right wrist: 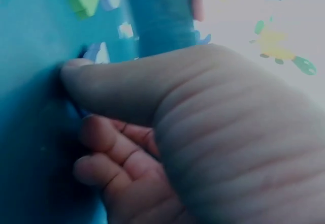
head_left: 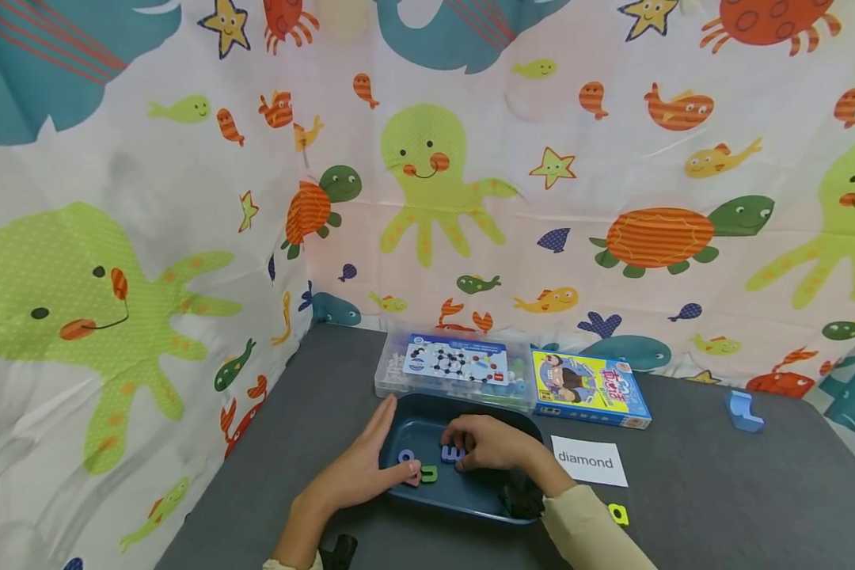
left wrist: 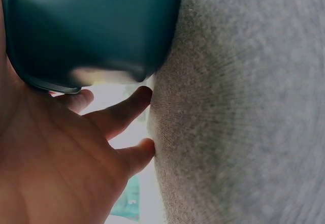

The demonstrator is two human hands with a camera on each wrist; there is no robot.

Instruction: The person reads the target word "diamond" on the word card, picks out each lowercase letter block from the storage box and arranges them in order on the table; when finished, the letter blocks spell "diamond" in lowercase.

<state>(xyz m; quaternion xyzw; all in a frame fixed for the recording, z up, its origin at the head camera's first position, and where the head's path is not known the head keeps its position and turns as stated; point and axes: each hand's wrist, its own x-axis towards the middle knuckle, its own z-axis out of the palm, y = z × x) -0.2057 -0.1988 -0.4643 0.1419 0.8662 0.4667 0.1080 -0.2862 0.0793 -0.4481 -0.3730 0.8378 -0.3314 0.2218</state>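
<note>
From where I stand, a dark blue tray [head_left: 463,500] sits on the grey table [head_left: 684,491], well in from the table's far edge. The person's left hand [head_left: 356,473] is at the tray's left edge: its grip is spread, the straight fingers along the outer wall, the thumb reaching over the rim. The right hand [head_left: 490,443] is down inside the tray, fingers and thumb bent in a pinching grip on a blue-purple letter [head_left: 452,454], near the middle of the tray; whether the letter is off the tray's floor, I can't tell.

Toward the tray's near left corner, three more letters sit close together: a blue ring-shaped letter [head_left: 405,456], a green letter [head_left: 429,474] and a pink letter [head_left: 413,479], partly hidden by the left thumb.

Just off the tray's right edge lies a white card [head_left: 588,461] reading "diamond", with a yellow letter [head_left: 617,514] nearer the person. Along the table's far edge, a clear plastic case [head_left: 456,368] stands beside a yellow and blue box [head_left: 591,388]. A light blue block [head_left: 744,412] sits near the far right corner.
</note>
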